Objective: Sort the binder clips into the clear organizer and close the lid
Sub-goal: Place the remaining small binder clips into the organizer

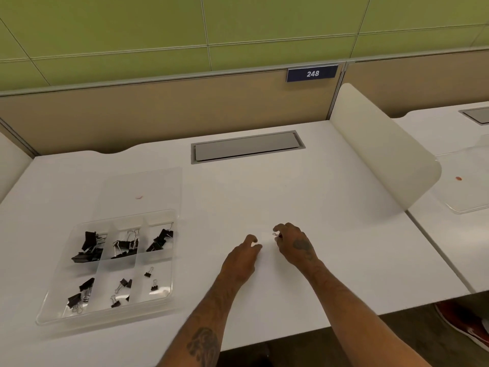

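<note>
White desk (304,197) carries everything here. The clear organizer (105,313) sits on its left part, well apart from both hands. Its lid (148,186) is open and lies flat on the desk behind the compartments. There are six compartments, in two rows of three, and all of them hold black clips (90,246). The far row is fuller, with the largest clips in the far left one. The near right compartment holds only two tiny ones.

Near the middle of the desk, the right hand (296,246) hovers just above the surface. Its grip is closed to a pinch, thumb and fingertips holding one small binder clip (277,235) with its wire handles showing. The left hand (242,259) is just beside it, fingers curled with the tips down toward the desk. No clip shows in its grip, though I cannot tell whether it holds anything.

Further back, a grey cable flap (246,145) is set into the desk. A frosted divider panel (383,149) stands along the right edge, and a blue plate (312,73) on the back partition reads 248.
</note>
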`<move>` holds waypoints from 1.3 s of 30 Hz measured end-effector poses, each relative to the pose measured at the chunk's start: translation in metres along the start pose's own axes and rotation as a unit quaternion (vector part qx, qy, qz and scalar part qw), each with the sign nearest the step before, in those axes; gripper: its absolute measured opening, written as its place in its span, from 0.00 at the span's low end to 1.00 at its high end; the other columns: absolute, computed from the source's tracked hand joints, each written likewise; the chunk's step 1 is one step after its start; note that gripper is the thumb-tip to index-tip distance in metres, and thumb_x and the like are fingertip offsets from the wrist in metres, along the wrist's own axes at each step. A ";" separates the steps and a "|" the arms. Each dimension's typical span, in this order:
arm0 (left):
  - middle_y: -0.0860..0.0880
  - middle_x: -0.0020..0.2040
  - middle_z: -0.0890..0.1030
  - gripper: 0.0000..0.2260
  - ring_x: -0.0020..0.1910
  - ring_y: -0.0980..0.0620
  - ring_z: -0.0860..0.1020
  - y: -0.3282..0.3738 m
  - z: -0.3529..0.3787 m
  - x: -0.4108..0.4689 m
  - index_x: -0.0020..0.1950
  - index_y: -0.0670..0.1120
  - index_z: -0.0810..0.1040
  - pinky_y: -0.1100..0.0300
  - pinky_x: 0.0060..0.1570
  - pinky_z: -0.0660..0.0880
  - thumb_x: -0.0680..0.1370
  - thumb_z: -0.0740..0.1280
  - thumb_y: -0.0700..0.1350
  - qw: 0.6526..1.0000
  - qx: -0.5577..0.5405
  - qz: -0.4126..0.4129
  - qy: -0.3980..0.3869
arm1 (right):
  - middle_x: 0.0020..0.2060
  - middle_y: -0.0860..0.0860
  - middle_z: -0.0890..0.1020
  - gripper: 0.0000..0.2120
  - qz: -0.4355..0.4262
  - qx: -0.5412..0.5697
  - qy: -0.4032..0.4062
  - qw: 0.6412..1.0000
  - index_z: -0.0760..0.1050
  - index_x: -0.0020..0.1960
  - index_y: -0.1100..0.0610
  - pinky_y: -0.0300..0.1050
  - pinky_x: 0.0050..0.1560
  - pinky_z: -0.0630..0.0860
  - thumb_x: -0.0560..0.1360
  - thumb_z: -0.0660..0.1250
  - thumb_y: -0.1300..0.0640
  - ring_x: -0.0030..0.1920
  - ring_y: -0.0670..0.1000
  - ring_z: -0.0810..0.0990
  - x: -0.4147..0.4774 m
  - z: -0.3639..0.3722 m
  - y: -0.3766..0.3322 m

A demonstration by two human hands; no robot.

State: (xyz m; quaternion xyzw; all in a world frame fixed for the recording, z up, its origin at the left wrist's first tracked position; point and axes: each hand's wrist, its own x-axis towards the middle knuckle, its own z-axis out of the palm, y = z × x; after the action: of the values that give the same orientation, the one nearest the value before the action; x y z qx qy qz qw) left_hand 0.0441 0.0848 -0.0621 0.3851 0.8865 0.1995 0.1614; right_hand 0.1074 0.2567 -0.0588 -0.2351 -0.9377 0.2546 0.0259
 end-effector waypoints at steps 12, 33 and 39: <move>0.48 0.49 0.77 0.07 0.48 0.49 0.76 -0.082 -0.078 -0.041 0.54 0.46 0.78 0.56 0.41 0.72 0.81 0.61 0.43 0.986 0.059 0.042 0.148 | 0.52 0.52 0.79 0.10 -0.078 -0.016 0.013 0.997 0.76 0.58 0.54 0.47 0.52 0.74 0.79 0.61 0.55 0.52 0.55 0.78 0.004 0.034 -0.115; 0.51 0.69 0.72 0.16 0.69 0.54 0.68 -0.204 -0.136 -0.166 0.70 0.49 0.72 0.56 0.64 0.69 0.82 0.59 0.46 0.990 -0.004 -0.055 0.131 | 0.49 0.51 0.83 0.12 -0.140 -0.021 -0.034 0.989 0.78 0.55 0.54 0.47 0.48 0.76 0.80 0.57 0.56 0.49 0.55 0.81 -0.030 0.107 -0.275; 0.44 0.72 0.70 0.17 0.71 0.46 0.67 -0.217 -0.143 -0.175 0.70 0.45 0.71 0.47 0.66 0.69 0.82 0.59 0.47 0.982 0.089 -0.032 0.164 | 0.45 0.51 0.84 0.12 -0.155 -0.038 -0.039 0.986 0.80 0.49 0.55 0.51 0.47 0.78 0.78 0.57 0.57 0.46 0.55 0.81 -0.038 0.110 -0.284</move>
State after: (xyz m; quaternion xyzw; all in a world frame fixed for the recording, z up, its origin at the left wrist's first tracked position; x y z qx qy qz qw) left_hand -0.0396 -0.2142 -0.0183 0.3315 0.9270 0.1751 -0.0144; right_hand 0.0015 -0.0272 -0.0125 -0.0781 -0.9719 0.2211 0.0193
